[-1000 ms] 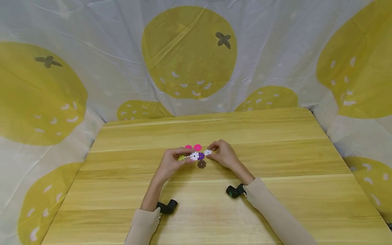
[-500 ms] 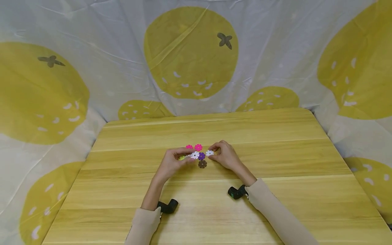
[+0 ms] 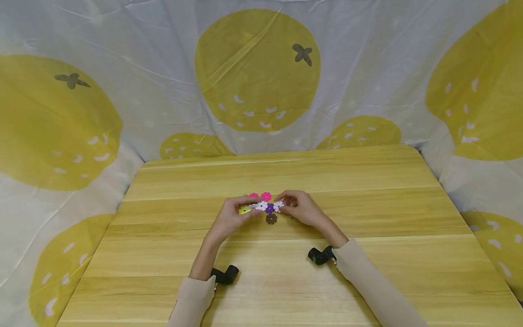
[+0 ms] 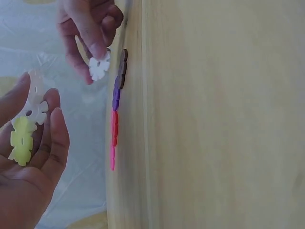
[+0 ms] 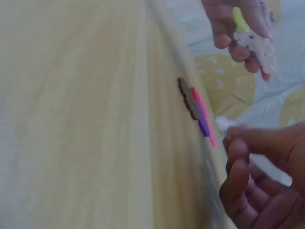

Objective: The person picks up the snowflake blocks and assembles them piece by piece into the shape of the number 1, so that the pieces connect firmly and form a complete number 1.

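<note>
My left hand (image 3: 229, 215) holds a small chain of joined flower-shaped plastic discs: a yellow disc (image 4: 22, 141), a white disc (image 4: 39, 113) and a paler one (image 4: 35, 86) at the thumb tip. To its right, my right hand (image 3: 304, 209) pinches a single white notched disc (image 4: 99, 67) between thumb and fingers. A gap separates this disc from the chain in the left wrist view. In the right wrist view the single disc is blurred and partly behind the fingertips, and a pale shape (image 5: 271, 169) shows below the thumb.
Loose discs lie flat on the wooden table (image 3: 367, 281) by my hands: brown (image 3: 271, 219), purple (image 3: 269, 209) and two pink (image 3: 266, 196), one partly behind my left fingers. A fruit-patterned cloth (image 3: 351, 59) hangs beyond the table's far edge. Black wrist cameras (image 3: 225, 275) sit at both cuffs.
The right hand has turned a little, and its white disc, first shifted away rightward, has come back slightly toward the left hand. The left hand keeps its chain almost still.
</note>
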`<state>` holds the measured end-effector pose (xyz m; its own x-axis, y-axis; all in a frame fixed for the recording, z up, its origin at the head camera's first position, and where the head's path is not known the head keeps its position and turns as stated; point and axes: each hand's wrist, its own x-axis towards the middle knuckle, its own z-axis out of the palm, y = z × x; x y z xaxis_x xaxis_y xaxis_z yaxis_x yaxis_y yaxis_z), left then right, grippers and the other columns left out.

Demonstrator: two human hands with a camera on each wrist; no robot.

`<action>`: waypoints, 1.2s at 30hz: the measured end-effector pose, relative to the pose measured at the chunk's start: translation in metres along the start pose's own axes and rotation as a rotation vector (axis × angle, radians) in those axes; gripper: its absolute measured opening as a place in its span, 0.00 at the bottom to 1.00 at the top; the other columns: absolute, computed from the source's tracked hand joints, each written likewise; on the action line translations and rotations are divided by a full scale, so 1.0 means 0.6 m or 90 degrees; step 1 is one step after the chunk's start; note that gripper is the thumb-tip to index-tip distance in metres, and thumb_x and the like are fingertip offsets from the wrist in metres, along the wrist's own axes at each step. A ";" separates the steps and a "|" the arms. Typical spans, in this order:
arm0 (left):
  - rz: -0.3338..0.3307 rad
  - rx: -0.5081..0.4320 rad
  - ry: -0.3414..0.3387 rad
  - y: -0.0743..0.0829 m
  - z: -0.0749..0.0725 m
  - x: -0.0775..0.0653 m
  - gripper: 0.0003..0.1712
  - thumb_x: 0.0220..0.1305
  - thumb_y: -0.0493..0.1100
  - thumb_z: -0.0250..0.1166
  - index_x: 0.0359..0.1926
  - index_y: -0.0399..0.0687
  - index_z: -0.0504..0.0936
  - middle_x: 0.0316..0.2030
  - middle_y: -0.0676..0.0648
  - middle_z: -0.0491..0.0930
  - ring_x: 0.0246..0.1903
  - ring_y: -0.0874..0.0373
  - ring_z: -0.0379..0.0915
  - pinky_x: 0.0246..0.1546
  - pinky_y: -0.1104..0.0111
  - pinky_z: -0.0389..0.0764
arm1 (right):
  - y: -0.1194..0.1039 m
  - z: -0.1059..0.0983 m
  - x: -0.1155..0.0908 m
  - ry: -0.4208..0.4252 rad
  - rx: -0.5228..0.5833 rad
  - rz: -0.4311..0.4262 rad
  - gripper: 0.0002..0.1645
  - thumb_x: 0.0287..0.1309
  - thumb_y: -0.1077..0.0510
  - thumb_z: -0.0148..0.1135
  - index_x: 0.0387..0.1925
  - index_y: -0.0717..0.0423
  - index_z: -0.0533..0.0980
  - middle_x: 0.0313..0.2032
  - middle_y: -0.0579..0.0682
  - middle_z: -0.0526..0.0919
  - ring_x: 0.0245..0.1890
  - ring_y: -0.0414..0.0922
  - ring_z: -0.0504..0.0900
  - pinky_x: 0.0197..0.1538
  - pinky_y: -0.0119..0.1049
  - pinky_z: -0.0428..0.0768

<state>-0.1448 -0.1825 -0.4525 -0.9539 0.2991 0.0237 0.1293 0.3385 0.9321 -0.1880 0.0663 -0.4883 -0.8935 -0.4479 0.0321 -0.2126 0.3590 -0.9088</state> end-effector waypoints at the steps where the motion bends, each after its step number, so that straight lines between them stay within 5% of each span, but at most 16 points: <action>1: 0.001 -0.002 -0.001 0.000 0.000 0.000 0.16 0.66 0.38 0.72 0.55 0.47 0.89 0.53 0.47 0.87 0.61 0.50 0.78 0.66 0.51 0.75 | -0.001 -0.002 -0.001 -0.008 0.021 -0.004 0.13 0.65 0.64 0.69 0.50 0.58 0.84 0.35 0.56 0.84 0.23 0.42 0.77 0.27 0.30 0.77; 8: 0.005 -0.008 0.011 0.001 0.000 0.000 0.18 0.64 0.37 0.73 0.55 0.45 0.88 0.53 0.46 0.87 0.61 0.50 0.78 0.66 0.51 0.74 | -0.016 -0.007 -0.004 0.002 0.156 -0.012 0.13 0.65 0.59 0.71 0.50 0.55 0.86 0.36 0.56 0.87 0.20 0.44 0.74 0.23 0.34 0.75; 17: -0.002 -0.007 0.036 0.000 -0.002 0.000 0.17 0.63 0.37 0.74 0.54 0.44 0.89 0.51 0.45 0.88 0.59 0.49 0.79 0.66 0.50 0.74 | -0.026 -0.004 -0.008 0.043 0.163 -0.057 0.11 0.62 0.57 0.74 0.46 0.51 0.88 0.37 0.55 0.90 0.31 0.52 0.85 0.32 0.36 0.83; 23: 0.005 -0.015 0.037 -0.002 -0.001 0.002 0.15 0.62 0.36 0.75 0.50 0.49 0.91 0.48 0.46 0.89 0.55 0.51 0.81 0.63 0.51 0.76 | -0.032 0.003 -0.010 0.045 0.163 -0.069 0.10 0.62 0.58 0.74 0.46 0.53 0.88 0.39 0.55 0.91 0.37 0.44 0.88 0.39 0.32 0.86; 32: -0.001 -0.017 0.038 -0.001 -0.003 0.000 0.14 0.62 0.36 0.74 0.50 0.48 0.91 0.46 0.46 0.89 0.53 0.52 0.80 0.61 0.53 0.76 | -0.037 0.008 -0.011 0.050 0.184 -0.068 0.10 0.61 0.60 0.74 0.45 0.57 0.89 0.39 0.58 0.92 0.36 0.52 0.92 0.42 0.45 0.89; 36: -0.006 -0.027 0.037 -0.001 -0.001 -0.001 0.14 0.62 0.34 0.74 0.49 0.46 0.91 0.45 0.44 0.89 0.51 0.52 0.80 0.58 0.55 0.77 | -0.038 0.011 -0.013 0.059 0.180 -0.075 0.10 0.61 0.59 0.75 0.43 0.57 0.90 0.38 0.57 0.92 0.35 0.48 0.92 0.41 0.41 0.89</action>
<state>-0.1445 -0.1836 -0.4528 -0.9693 0.2434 0.0345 0.1095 0.3019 0.9470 -0.1737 0.0559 -0.4707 -0.9047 -0.3910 0.1693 -0.2092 0.0612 -0.9760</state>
